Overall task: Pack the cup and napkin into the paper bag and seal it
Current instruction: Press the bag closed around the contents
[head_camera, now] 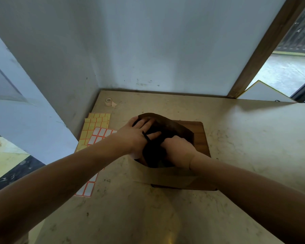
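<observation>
A brown paper bag (174, 128) stands in the middle of the table, its top bent over toward me. My left hand (137, 132) lies on the bag's left side with fingers spread over the paper. My right hand (179, 151) grips the bag's near edge, fingers curled into the dark fold. The cup and the napkin are not visible; whatever is inside the bag is hidden.
The bag rests on a dark wooden board (202, 138) on a beige table (245, 141). Sheets of orange-edged labels (97, 127) lie left of the bag. A small tape roll (109, 101) sits at the far left corner by the wall.
</observation>
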Demonstrator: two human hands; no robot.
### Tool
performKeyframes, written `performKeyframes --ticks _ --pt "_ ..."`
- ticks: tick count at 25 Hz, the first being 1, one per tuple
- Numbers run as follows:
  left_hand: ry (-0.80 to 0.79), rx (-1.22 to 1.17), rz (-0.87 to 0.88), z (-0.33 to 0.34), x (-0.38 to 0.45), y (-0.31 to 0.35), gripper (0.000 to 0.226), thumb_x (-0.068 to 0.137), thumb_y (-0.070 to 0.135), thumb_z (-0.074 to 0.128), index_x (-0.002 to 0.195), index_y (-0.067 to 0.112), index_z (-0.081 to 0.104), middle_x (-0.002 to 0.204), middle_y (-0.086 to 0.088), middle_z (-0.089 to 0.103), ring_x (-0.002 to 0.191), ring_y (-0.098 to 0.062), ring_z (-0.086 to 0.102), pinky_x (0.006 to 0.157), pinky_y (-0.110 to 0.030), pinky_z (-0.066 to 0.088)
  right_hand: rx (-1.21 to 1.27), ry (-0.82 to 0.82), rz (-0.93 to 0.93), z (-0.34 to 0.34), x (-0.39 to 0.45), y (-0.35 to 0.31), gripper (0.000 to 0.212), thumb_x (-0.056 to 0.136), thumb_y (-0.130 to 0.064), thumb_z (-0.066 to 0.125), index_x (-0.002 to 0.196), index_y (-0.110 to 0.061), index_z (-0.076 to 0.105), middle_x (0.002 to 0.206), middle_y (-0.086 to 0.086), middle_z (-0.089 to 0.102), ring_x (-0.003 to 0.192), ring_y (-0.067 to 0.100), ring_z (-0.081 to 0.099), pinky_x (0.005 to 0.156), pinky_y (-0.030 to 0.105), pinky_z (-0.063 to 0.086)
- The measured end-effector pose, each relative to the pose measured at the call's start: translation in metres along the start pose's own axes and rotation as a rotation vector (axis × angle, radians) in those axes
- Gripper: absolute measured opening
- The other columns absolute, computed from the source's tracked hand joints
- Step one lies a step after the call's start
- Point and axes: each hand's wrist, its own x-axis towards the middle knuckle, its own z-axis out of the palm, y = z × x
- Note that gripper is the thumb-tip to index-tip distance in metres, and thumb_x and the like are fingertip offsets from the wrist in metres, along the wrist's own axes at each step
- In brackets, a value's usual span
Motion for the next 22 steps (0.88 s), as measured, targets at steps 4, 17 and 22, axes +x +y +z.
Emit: performKeyframes --ticks 4,17,22 --pt "0.050 0.021 0.020 0.007 0.001 -0.003 0.101 0.078 0.059 0.064 0.150 0.037 -0.003 0.160 -0.014 -0.011 0.145 -0.032 -0.014 0.112 -0.049 -0.015 -0.033 -0.111 0.041 0.008 0.017 0.010 0.017 0.095 -0.017 0.051 0.101 -0.011 0.065 0.077 0.001 0.057 0.065 0.016 0.054 0.066 0.031 0.051" --pt "0.091 0.000 0.029 0.013 0.003 -0.003 0.103 0.078 0.063 0.061 0.151 0.034 -0.006 0.160 -0.016 -0.012 0.145 -0.033 -0.014 0.116 -0.053 -0.011 -0.005 -0.229 0.174 0.056 0.063 0.027 0.046 0.103 -0.033 0.027 0.148 -0.020 0.027 0.152 0.010 0.035 0.137 0.028 0.034 0.111 0.038 0.024" --pt "0.112 -0.001 0.041 0.015 0.004 -0.001 0.102 0.078 0.068 0.057 0.151 0.033 -0.005 0.160 -0.017 -0.011 0.146 -0.033 -0.013 0.114 -0.051 -0.014 0.104 -0.261 0.256 0.065 0.063 0.024 0.054 0.102 -0.038 0.033 0.151 -0.020 0.018 0.157 0.010 0.025 0.141 0.029 0.025 0.114 0.039 0.018"
